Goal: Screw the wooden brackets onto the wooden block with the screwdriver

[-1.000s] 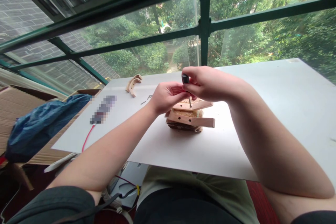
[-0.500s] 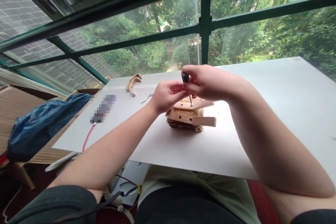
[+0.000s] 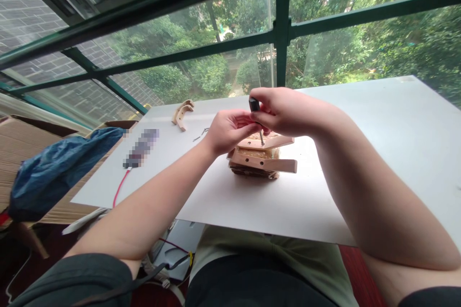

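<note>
A screwdriver (image 3: 254,104) with a dark handle stands nearly upright, its tip down in a hole of a curved wooden piece (image 3: 281,142). My right hand (image 3: 279,111) is closed around the handle from the right. From the left, my left hand (image 3: 230,130) pinches the screwdriver low down, where the handle meets the shaft; its fingertips are partly hidden. A second wooden piece (image 3: 277,165) with two dark holes lies nearer to me. Both pieces rest on a block (image 3: 252,172) that looks wrapped in bubble film or tape.
On the white table (image 3: 309,211), two more curved wooden pieces (image 3: 184,116) lie at the back left, near a few thin metal bits (image 3: 201,134). A blurred-out object (image 3: 142,148) with a red cable sits further left. Cardboard boxes (image 3: 72,201) stand beside the table; windows rise behind.
</note>
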`<act>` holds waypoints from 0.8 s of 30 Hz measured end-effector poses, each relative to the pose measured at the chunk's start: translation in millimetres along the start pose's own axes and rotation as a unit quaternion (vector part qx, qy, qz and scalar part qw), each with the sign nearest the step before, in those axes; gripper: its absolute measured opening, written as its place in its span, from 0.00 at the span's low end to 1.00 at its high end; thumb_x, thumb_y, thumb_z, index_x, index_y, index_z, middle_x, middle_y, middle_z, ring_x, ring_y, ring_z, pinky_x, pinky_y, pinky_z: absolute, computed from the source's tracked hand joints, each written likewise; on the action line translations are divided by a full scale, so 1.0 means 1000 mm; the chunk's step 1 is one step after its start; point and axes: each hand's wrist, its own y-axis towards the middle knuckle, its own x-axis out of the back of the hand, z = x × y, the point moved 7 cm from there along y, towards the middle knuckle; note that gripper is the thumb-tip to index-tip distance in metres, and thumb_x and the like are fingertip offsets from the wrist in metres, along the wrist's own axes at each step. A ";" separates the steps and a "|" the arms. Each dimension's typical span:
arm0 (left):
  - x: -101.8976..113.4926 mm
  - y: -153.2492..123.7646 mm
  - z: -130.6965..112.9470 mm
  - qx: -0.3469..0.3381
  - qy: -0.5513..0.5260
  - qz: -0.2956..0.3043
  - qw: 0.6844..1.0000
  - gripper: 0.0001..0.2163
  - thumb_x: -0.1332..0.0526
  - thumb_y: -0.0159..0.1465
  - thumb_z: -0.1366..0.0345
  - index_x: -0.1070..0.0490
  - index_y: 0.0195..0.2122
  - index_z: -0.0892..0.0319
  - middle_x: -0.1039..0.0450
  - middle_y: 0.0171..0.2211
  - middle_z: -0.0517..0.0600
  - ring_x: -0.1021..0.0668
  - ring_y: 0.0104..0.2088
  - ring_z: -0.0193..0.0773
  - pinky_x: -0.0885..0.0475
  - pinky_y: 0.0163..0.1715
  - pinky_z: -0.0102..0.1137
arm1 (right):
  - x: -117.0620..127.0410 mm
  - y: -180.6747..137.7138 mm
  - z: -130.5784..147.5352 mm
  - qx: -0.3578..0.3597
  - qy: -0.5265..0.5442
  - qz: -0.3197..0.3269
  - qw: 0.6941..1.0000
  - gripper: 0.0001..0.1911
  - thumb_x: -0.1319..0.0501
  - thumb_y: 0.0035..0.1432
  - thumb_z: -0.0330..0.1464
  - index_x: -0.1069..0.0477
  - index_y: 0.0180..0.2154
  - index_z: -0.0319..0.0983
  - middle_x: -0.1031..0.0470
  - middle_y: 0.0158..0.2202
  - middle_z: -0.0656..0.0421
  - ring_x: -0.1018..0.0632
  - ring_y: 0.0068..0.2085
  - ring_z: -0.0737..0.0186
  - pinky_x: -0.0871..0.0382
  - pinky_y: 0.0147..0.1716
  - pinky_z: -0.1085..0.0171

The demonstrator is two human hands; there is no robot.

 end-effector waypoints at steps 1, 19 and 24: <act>0.000 0.000 0.000 -0.001 0.000 0.002 1.000 0.14 0.27 0.59 0.61 0.18 0.43 0.61 0.16 0.39 0.56 0.15 0.41 0.47 0.18 0.46 0.41 | 0.000 0.000 0.000 -0.001 0.000 0.001 1.000 0.06 0.44 0.61 0.33 0.42 0.33 0.42 0.29 0.29 0.59 0.34 0.28 0.64 0.47 0.29 0.62; -0.008 0.002 -0.005 -0.012 0.001 0.016 1.000 0.17 0.28 0.60 0.55 0.20 0.44 0.62 0.17 0.38 0.57 0.15 0.41 0.46 0.20 0.46 0.40 | 0.003 -0.002 -0.002 -0.011 0.005 -0.020 1.000 0.07 0.43 0.60 0.33 0.43 0.33 0.42 0.28 0.31 0.59 0.32 0.30 0.63 0.45 0.29 0.63; -0.007 0.001 -0.003 -0.008 0.019 -0.002 1.000 0.19 0.26 0.56 0.55 0.22 0.42 0.62 0.18 0.35 0.55 0.16 0.39 0.45 0.20 0.42 0.36 | 0.002 0.000 0.001 0.006 -0.007 -0.034 0.999 0.08 0.42 0.59 0.35 0.42 0.32 0.42 0.29 0.30 0.59 0.31 0.30 0.62 0.46 0.30 0.63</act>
